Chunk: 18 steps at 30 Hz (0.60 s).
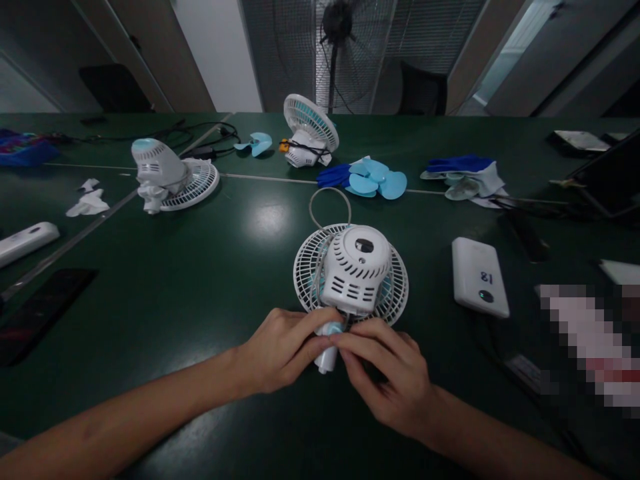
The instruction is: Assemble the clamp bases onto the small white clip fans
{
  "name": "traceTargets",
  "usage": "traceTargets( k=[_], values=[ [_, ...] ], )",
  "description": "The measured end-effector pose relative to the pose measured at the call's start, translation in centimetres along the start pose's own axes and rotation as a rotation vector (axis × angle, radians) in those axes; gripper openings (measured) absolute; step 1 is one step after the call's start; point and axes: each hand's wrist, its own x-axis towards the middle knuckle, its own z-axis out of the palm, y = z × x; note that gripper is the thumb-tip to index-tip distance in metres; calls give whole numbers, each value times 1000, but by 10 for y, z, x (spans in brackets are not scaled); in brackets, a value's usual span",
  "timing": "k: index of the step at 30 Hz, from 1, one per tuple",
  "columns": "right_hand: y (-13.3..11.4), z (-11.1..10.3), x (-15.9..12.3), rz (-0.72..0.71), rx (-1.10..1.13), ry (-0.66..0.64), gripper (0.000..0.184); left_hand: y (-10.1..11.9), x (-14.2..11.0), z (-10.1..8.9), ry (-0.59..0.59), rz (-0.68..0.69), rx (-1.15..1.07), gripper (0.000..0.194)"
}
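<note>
A small white fan [356, 267] lies grille-down on the dark green table, its vented motor housing facing up. A grey cord [331, 191] loops out behind it. At the near side of the housing is a white neck piece [327, 359] with a light blue part. My left hand [287, 347] is closed around this neck piece, thumb and forefinger gripping it. My right hand [387, 367] pinches at the neck piece's right side, its fingertips meeting the left thumb. Whether a small part sits between the right fingertips is hidden.
Two more fans [165, 177] [311, 130] stand farther back. Light blue blades [377, 179] lie beyond the fan, and blue-and-white gloves [465, 177] at right. A white power bank [480, 277] sits right, a black phone [43, 313] left.
</note>
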Motion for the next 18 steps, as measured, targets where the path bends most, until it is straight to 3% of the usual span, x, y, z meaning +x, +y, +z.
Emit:
traceTargets(
  k=[8,18],
  values=[
    [2,1,-2,50,14,-10,40,0,0,1,10,13,3,27],
    [7,4,-5,67,10,-11,34,-2,-1,2,51,49,36,29]
  ],
)
